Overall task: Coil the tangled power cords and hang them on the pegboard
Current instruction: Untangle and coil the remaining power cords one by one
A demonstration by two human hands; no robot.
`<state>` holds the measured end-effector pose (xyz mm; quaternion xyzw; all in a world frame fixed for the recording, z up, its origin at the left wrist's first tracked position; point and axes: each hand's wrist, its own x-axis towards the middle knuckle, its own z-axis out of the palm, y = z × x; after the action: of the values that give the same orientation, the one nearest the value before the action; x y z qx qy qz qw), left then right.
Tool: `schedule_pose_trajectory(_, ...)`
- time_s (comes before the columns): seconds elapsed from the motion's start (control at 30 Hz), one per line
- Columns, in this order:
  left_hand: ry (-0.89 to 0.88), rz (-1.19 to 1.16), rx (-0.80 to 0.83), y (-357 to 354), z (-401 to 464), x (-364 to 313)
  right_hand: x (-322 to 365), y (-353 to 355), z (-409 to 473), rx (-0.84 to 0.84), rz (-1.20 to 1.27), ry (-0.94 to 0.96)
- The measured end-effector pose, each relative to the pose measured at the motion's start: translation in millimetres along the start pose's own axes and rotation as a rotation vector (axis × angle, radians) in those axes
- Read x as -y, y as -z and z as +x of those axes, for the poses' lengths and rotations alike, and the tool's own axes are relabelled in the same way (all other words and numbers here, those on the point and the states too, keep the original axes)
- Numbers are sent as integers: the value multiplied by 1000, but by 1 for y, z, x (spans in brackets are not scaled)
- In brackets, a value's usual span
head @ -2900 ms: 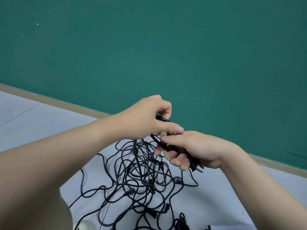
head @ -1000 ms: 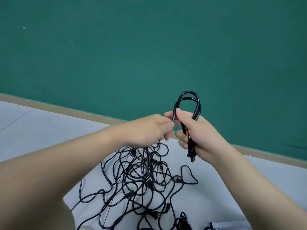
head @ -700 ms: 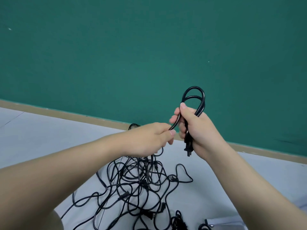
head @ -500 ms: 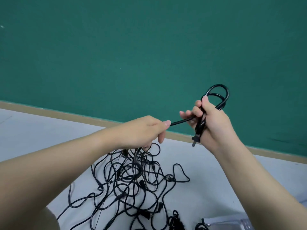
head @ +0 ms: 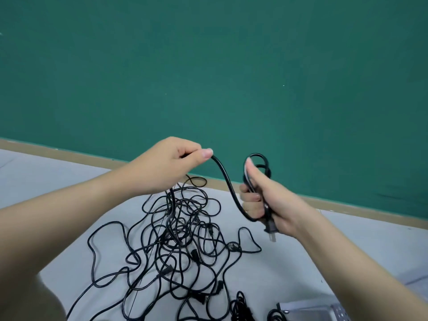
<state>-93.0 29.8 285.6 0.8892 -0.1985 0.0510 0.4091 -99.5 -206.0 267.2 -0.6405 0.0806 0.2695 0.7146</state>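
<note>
A tangle of black power cords lies spread on the grey table. My right hand grips a small coil of one black cord, whose loops stick out above my thumb. Its two-pin plug hangs below my fist. From the coil a slack length of the same cord curves up to my left hand, which pinches it between thumb and forefinger. Below my left hand the cord drops into the tangle. No pegboard is in view.
A green wall with a tan strip along its foot stands behind the table. A grey metal object and a small bundled black cord lie at the bottom edge on the right.
My left hand has risen and drawn more cord out of the tangle. My right hand has dropped and moved left with the coil, so the cord between my hands now hangs slack.
</note>
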Motion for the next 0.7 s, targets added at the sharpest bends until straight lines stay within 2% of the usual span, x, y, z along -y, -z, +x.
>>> schedule_pose_trajectory(0.1, -3, -67, -27, -3, 0, -5, -5, -29, -10, 151, -180, -13)
schedule_pose_trajectory(0.27, 19, -145, -47, -6, 0, -10, 0, -41, -17, 217, -311, 41)
schedule_pose_trajectory(0.4, 5, -183, -57, -13, 3, -13, 1, -48, -24, 341, -150, -65)
schedule_pose_trajectory(0.57, 137, -253, 25, -19, 14, -1, 1, -43, -23, 289, 69, 99)
schedule_pose_trajectory(0.7, 198, -133, 136, -35, 17, 8, 16, -25, -27, 250, 332, 163)
